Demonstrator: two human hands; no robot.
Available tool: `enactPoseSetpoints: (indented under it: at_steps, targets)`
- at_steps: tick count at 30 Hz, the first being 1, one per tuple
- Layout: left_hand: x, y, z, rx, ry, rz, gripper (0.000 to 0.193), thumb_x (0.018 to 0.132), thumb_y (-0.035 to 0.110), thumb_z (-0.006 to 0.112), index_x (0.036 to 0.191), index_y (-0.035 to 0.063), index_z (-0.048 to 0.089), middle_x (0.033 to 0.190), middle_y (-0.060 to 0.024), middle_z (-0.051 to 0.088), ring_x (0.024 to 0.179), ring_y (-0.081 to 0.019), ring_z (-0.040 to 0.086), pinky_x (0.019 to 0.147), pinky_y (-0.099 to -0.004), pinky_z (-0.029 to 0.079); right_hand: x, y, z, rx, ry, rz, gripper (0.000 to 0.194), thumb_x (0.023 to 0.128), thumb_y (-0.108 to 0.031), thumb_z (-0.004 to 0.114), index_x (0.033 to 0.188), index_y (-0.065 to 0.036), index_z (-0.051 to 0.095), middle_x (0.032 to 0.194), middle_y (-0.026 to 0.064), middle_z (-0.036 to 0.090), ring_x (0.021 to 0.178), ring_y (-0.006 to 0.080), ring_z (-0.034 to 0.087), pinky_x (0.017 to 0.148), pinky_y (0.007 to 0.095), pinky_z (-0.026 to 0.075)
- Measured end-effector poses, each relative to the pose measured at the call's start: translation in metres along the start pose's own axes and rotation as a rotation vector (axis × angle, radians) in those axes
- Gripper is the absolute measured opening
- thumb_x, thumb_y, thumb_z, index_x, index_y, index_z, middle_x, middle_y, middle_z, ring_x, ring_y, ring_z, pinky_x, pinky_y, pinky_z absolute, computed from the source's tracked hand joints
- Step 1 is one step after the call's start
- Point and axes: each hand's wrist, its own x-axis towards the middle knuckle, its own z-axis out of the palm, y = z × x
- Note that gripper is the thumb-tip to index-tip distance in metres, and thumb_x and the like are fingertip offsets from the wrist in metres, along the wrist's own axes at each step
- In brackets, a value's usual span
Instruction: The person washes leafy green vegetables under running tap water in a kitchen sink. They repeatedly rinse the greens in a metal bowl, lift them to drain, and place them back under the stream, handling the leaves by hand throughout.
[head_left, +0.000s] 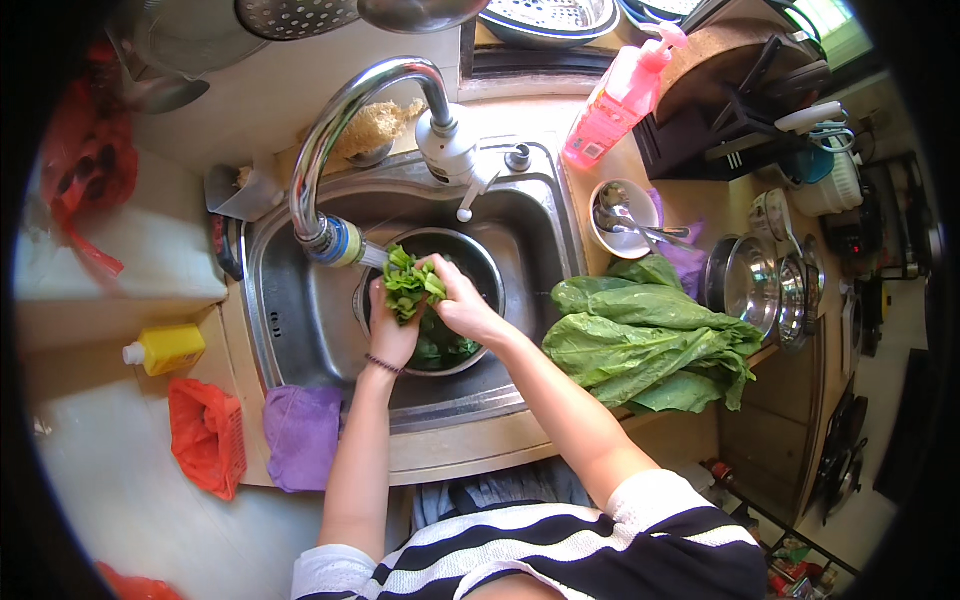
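Both my hands hold a bunch of leafy greens (409, 289) over a steel basin (491, 262) standing in the sink. My left hand (391, 322) grips the bunch from the left. On its right side, the fingers of my right hand (459, 300) close around the greens. A stream of water runs onto the leaves from the filter nozzle of the curved chrome faucet (304, 172). Dark green leaves (442, 341) lie inside the basin, partly hidden by my hands.
Large leafy greens (652, 337) lie on the counter right of the steel sink (307, 330). Behind them stand a white bowl with spoons (634, 202), a pink pump bottle (615, 105) and a knife block (682, 154). A purple cloth (300, 439) drapes over the front left edge.
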Motion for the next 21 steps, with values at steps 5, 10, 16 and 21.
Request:
enactPoseSetpoints:
  at_steps: [5,10,16,21]
  targets:
    - [0.009,-0.102,0.063,0.335,-0.147,-0.499,0.057,0.076,0.031,0.058,0.124,0.0082,0.037,0.123,-0.0206,0.044,0.11,-0.0412,0.045,0.092,-0.0455,0.037,0.008,0.114,0.038,-0.191,0.013,0.398,0.048,0.069,-0.001,0.045,0.117,-0.002,0.043,0.111,0.0291,0.051,0.11,0.0418,0.045,0.092,0.0442,0.036]
    - [0.006,-0.136,0.089,0.209,-0.04,-0.474,0.041,0.079,0.027,0.053,0.113,0.0039,0.049,0.111,-0.0239,0.054,0.106,-0.0388,0.049,0.087,-0.0409,0.04,0.017,0.156,0.05,-0.255,-0.068,0.557,0.048,0.07,-0.003,0.045,0.118,-0.002,0.041,0.11,0.0301,0.052,0.107,0.0423,0.047,0.091,0.0449,0.036]
    - [-0.001,-0.16,0.1,-0.02,-0.009,-0.469,0.039,0.079,0.023,0.052,0.11,0.0004,0.053,0.112,-0.023,0.055,0.106,-0.0366,0.05,0.089,-0.0392,0.039,0.021,0.182,0.068,-0.294,-0.036,0.503,0.055,0.07,-0.005,0.045,0.125,-0.001,0.037,0.111,0.0316,0.052,0.109,0.0424,0.047,0.094,0.0445,0.034]
    - [0.015,-0.158,0.088,0.021,-0.098,-0.524,0.044,0.079,0.021,0.054,0.118,0.0014,0.047,0.121,-0.0223,0.048,0.113,-0.0339,0.045,0.094,-0.0377,0.035,0.025,0.156,0.058,-0.347,-0.035,0.524,0.051,0.068,-0.005,0.045,0.119,-0.001,0.041,0.113,0.0279,0.051,0.109,0.0417,0.047,0.091,0.0477,0.035]
